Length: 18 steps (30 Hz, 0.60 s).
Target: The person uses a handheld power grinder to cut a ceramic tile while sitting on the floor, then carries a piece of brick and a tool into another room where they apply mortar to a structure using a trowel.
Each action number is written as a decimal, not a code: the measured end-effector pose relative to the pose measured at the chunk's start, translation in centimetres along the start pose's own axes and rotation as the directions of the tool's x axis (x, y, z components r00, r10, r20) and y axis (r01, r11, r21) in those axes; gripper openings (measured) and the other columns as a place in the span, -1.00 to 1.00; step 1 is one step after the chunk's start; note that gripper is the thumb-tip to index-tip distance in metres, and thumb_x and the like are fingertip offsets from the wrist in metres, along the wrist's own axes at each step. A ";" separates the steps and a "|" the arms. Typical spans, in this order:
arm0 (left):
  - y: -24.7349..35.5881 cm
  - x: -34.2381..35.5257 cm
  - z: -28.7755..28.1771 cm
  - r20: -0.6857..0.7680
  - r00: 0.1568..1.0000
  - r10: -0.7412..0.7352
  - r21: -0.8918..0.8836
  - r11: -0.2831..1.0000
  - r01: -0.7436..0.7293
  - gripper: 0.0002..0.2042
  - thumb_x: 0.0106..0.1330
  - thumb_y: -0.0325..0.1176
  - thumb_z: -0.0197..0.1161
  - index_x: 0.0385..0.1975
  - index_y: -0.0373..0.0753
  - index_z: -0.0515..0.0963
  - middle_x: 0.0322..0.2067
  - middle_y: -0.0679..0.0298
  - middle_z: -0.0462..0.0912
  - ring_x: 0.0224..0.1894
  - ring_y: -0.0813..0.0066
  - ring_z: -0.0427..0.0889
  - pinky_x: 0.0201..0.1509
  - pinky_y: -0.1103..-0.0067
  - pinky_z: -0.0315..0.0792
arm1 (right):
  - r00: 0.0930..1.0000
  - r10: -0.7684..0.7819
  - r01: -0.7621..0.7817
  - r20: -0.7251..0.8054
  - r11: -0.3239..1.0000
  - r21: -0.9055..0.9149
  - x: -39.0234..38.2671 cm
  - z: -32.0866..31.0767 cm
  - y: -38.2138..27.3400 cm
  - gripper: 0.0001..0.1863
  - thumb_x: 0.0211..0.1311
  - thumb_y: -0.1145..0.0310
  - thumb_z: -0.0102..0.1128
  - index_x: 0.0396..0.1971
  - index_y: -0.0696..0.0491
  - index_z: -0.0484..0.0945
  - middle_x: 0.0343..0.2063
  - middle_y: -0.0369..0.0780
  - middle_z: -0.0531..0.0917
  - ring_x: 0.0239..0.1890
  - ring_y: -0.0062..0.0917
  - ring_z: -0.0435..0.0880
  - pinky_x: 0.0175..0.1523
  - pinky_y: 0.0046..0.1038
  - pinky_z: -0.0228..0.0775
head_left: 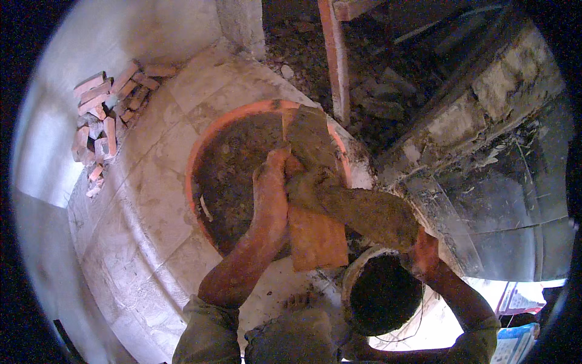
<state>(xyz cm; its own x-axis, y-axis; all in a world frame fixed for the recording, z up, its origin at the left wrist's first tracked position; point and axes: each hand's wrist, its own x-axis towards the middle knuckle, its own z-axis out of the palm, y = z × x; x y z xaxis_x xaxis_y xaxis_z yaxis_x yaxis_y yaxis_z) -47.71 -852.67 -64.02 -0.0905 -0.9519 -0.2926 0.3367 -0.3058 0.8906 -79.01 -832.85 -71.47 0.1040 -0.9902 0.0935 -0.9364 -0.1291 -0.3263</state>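
A round basin (pixel 192 182) with an orange rim holds dark, soil-like material. Across its right side lies a flat wooden board (pixel 318 239), its bare near end a lighter orange-brown. Over the board, a long brown, dirt-coated piece (pixel 373 213) slants toward the lower right; whether it is cloth or wood I cannot tell. My left hand (pixel 280 167) is closed at its upper left end, above the board. At its lower right end my right hand (pixel 425 253) is closed, close to the bucket's rim. The bucket (pixel 350 297) stands nearest me, with dark contents. The fingertips are partly hidden.
Loose red bricks (pixel 96 97) are heaped by the wall at the far left. Behind the basin stands an upright reddish post (pixel 335 67) beside dark rubble (pixel 388 100). A low rough ledge (pixel 461 124) runs along the right. Pale tiles (pixel 145 188) cover the floor.
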 end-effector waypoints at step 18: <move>-1.1 -0.3 0.1 -0.014 0.998 0.069 -0.150 0.986 -0.070 -0.70 0.30 -0.09 0.04 -0.47 -0.20 0.46 -0.47 0.37 0.47 -0.42 0.56 0.42 -0.29 0.53 0.38 | 0.969 0.204 -0.169 0.140 0.959 -0.229 -1.9 -4.8 -0.2 -0.66 0.15 0.32 0.02 -0.08 0.11 0.42 -0.11 0.02 0.51 -0.16 -0.05 0.56 -0.16 -0.13 0.50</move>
<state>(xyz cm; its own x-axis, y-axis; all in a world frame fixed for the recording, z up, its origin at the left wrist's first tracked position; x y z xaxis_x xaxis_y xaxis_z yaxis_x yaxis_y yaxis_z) -48.20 -852.09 -64.91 -0.0536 -0.9704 -0.2354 0.4788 -0.2318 0.8467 -80.60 -830.68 -67.04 -0.0431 -0.9932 -0.1079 -0.9920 0.0554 -0.1134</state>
